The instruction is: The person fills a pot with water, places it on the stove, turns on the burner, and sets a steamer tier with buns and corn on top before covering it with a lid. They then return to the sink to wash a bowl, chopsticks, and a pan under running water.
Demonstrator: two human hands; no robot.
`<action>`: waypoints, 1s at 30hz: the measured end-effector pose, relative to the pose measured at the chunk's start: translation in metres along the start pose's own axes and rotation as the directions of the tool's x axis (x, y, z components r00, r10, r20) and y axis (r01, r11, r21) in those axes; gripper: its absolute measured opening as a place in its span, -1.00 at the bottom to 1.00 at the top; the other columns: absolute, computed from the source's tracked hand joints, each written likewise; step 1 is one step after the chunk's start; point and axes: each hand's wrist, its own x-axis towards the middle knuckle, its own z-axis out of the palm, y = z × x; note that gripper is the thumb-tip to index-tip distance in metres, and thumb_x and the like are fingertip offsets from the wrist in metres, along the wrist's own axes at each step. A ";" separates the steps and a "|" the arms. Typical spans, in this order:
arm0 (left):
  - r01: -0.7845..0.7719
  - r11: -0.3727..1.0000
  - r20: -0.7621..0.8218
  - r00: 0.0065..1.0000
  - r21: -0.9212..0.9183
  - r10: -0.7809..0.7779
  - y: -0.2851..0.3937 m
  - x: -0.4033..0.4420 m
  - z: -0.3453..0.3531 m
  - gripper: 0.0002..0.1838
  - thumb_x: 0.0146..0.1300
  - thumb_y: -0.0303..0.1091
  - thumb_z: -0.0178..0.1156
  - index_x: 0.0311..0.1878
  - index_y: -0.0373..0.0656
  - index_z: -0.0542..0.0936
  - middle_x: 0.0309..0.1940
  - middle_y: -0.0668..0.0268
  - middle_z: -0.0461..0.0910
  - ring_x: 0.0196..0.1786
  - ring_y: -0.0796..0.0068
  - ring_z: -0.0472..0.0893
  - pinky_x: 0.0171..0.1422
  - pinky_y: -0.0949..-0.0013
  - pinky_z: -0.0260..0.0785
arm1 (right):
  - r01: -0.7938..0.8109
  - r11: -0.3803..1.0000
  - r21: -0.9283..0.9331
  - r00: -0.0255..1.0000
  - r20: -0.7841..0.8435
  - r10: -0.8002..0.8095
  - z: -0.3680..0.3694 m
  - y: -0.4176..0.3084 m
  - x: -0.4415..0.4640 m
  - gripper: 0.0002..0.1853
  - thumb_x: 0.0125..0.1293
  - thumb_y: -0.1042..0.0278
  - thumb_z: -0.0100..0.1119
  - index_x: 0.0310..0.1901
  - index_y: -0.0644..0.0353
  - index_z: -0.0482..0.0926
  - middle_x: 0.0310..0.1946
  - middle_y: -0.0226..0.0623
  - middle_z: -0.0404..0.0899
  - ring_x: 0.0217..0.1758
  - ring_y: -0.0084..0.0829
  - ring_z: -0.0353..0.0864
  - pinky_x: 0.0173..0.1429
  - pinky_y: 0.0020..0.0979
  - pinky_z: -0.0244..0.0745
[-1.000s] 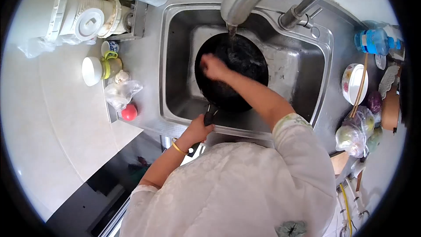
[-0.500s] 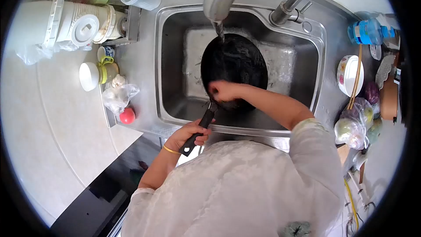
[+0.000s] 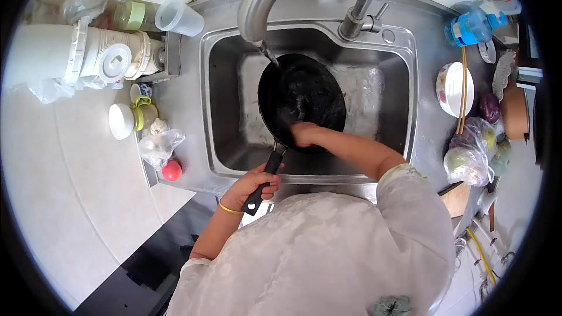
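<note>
A black pan [image 3: 316, 93] lies in the steel sink [image 3: 231, 76], its inside facing up. Water runs from the curved faucet [image 3: 253, 17] onto the pan's upper left part. My left hand [image 3: 256, 186] is wrapped round the black pan handle [image 3: 264, 182], which crosses the sink's front edge. Inside the lower part of the pan is my right hand [image 3: 304, 134]; its fingers are blurred and dark against the surface, so whether they hold anything cannot be made out.
At the left stand a clear plastic cup [image 3: 179, 17], a garlic bulb [image 3: 158, 126] and a red round item [image 3: 171, 170]. On the right are a white bowl [image 3: 451, 89] with chopsticks [image 3: 464, 90], a blue bottle [image 3: 469, 29] and bagged produce [image 3: 468, 161].
My right hand has moved from the pan's left side down to its lower part. The handle has swung, showing more of its length in my left hand. The camera view has shifted.
</note>
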 end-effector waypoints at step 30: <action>-0.383 0.847 0.265 0.830 -0.369 0.491 -0.079 -0.068 0.005 -0.47 0.13 -0.59 -0.02 0.22 -0.21 0.23 -0.50 0.34 0.25 -0.65 0.67 0.28 -0.66 0.59 0.19 | -0.501 0.784 -0.367 0.863 -0.280 0.420 0.090 0.141 -0.155 -0.75 0.13 0.30 0.07 -0.14 0.07 0.59 -0.04 -0.19 0.52 0.04 -0.22 0.51 -0.06 -0.19 0.43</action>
